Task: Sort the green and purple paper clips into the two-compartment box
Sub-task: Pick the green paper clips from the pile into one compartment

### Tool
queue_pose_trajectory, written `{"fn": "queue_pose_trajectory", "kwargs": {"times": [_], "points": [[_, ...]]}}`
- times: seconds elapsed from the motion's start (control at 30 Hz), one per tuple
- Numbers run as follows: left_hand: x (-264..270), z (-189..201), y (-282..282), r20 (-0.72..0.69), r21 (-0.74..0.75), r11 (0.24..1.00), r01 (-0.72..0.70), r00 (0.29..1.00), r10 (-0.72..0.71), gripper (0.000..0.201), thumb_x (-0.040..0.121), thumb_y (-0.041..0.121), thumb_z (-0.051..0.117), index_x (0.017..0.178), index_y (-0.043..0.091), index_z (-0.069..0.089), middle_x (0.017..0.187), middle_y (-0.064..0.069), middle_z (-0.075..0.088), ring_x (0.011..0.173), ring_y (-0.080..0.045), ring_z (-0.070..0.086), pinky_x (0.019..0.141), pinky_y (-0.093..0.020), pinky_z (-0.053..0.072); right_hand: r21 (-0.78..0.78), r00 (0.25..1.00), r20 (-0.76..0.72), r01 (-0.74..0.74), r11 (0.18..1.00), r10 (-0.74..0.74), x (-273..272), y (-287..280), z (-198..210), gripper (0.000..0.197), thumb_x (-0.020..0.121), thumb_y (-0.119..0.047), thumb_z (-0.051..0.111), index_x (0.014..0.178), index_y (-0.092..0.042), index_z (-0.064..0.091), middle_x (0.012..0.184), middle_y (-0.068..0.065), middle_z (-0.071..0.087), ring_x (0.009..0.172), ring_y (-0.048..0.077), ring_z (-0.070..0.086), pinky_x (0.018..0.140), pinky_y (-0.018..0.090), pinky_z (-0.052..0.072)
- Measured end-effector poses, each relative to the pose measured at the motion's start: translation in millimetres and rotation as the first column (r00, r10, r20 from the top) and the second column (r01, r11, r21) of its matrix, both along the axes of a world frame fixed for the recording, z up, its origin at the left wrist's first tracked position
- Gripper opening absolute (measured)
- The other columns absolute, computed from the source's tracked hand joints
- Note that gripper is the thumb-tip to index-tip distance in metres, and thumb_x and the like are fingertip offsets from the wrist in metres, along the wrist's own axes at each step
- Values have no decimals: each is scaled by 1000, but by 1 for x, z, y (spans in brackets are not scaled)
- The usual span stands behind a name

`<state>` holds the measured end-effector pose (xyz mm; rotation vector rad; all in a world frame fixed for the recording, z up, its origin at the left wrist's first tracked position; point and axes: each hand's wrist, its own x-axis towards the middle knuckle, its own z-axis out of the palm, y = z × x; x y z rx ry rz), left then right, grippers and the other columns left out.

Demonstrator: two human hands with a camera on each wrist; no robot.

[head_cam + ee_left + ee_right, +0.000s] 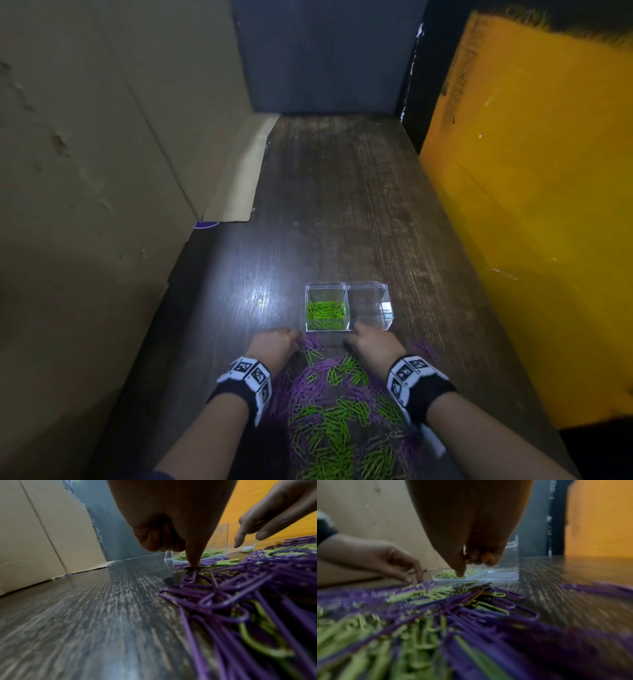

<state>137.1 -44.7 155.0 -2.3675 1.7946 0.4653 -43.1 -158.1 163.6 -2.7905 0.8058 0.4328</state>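
The two-compartment box [348,306] is clear plastic with an open top and stands upright on the dark wood-grain counter [342,192], just beyond both hands. Its left compartment holds a loose layer of green paper clips [325,314]; no clips can be made out in the right compartment.

Nearer the person, a mixed heap of purple paper clips [301,387] and further green ones lies spread on the counter, tangled and overlapping, from the box's near wall back to the bottom edge of the head view. A few purple strays lie to the right of the heap.

The left hand [272,344] is at the heap's far-left edge. In the left wrist view one finger points straight down with its tip on the counter among purple clips, and the other fingers [154,540] are curled under the palm. Whether they enclose a clip cannot be told.

The right hand [371,342] is just before the box's near wall, roughly at the divider. One finger is extended downward above the clips and the rest are curled; no clip is visible in its grasp.

A cardboard panel [102,137] borders the counter on the left, a yellow panel [534,205] on the right.
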Motion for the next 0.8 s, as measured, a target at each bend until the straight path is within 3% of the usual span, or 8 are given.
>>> {"fn": "queue_pose_trajectory", "kwargs": {"times": [0.17,0.3,0.43,0.53,0.6,0.63,0.7,0.8], "points": [[0,-4,2,5,11,999,-34,999,34,30,97,36,37,118,20,51,123,-2,60,112,-24,58,87,-35,47,-44,998,-42,43,998,-44,-2,-1,-3,34,94,-5,36,127,-8,45,125,15,46,111,31,55,85,42,46],[2,-9,9,-161,21,986,-166,973,167,26,93,38,48,109,22,58,116,-1,65,107,-21,60,86,-30,46,29,994,-71,87,996,-85,-12,-2,-8,29,93,-8,37,121,-6,46,126,14,48,115,30,51,89,41,44],[-7,-10,15,-294,87,978,-189,933,206,21,90,33,54,102,18,63,107,-5,68,102,-23,62,82,-28,46,60,998,-59,41,997,-37,-29,2,-9,34,95,-19,36,127,-10,47,129,10,48,117,28,51,90,39,45],[-1,-9,17,-428,45,947,-317,851,305,12,90,29,56,80,25,60,84,-1,66,89,-22,65,69,-25,42,191,974,149,144,971,-173,-39,0,-5,36,93,-32,35,103,-5,57,108,13,56,102,27,55,84,31,40],[8,-4,16,-417,-15,914,-406,833,364,11,90,32,55,83,25,59,80,1,62,82,-20,62,61,-22,36,426,826,338,293,856,-452,-41,-2,0,16,93,-14,46,82,-9,55,84,9,56,81,17,57,69,19,39],[12,-1,16,-389,-41,900,-434,837,386,13,91,33,54,90,23,61,83,-1,63,82,-20,61,60,-22,35,564,729,347,341,753,-590,-41,-3,1,18,92,-5,48,75,-11,51,75,6,55,67,9,57,59,13,39],[17,4,15,-308,-84,888,-452,859,408,20,91,35,52,101,21,61,95,-3,68,90,-23,63,64,-23,36,790,586,242,343,508,-773,-42,-1,1,21,92,4,44,76,-9,47,65,5,54,41,-1,53,46,10,40],[11,6,14,-243,-78,924,-374,906,347,22,91,34,51,109,24,58,105,-2,68,99,-22,62,71,-25,41,936,466,46,289,201,-884,-41,1,0,20,92,10,36,91,-6,49,61,8,56,35,6,53,38,16,41]]}}
